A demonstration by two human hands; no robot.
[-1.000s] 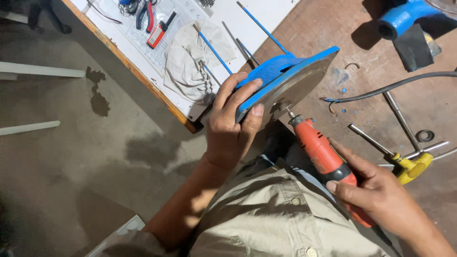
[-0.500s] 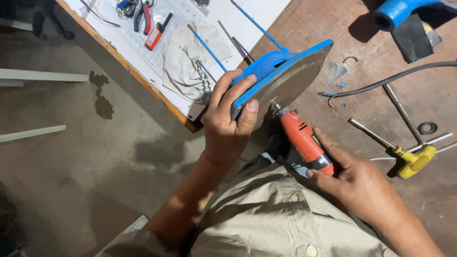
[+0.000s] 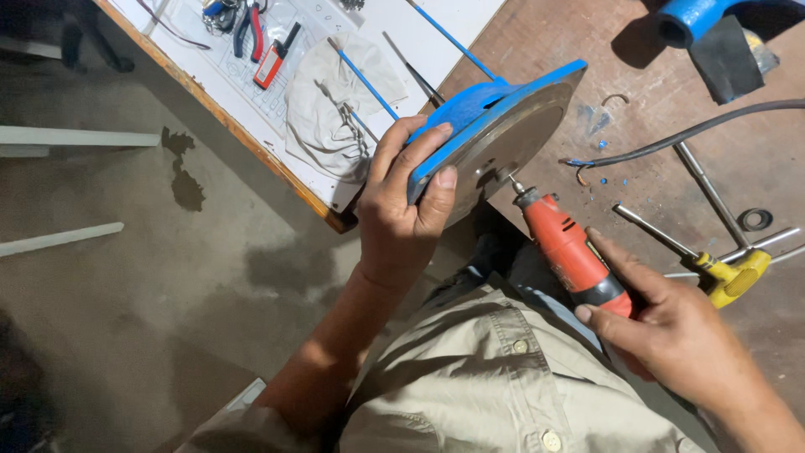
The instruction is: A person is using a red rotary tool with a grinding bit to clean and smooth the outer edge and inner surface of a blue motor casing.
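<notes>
My left hand (image 3: 402,210) grips the near edge of a round blue metal cover (image 3: 495,126) and holds it tilted, its bare grey inner face turned toward me. My right hand (image 3: 671,327) holds a red and black rotary tool (image 3: 566,243). The tool's thin bit touches the grey face near the cover's lower rim. Both hands work just past the bench edge, above my beige shirt.
A brown workbench (image 3: 671,109) carries a yellow-handled T-wrench (image 3: 713,268), a black cable (image 3: 688,134), a washer (image 3: 755,220) and a blue metal part (image 3: 696,21). A white board (image 3: 335,50) holds a cloth (image 3: 335,109), pliers (image 3: 250,25) and thin blue rods (image 3: 369,84). Grey concrete floor lies left.
The rotary tool has swung up from lower right so that its bit now meets the cover's grey face. My left hand keeps the same grip on the cover.
</notes>
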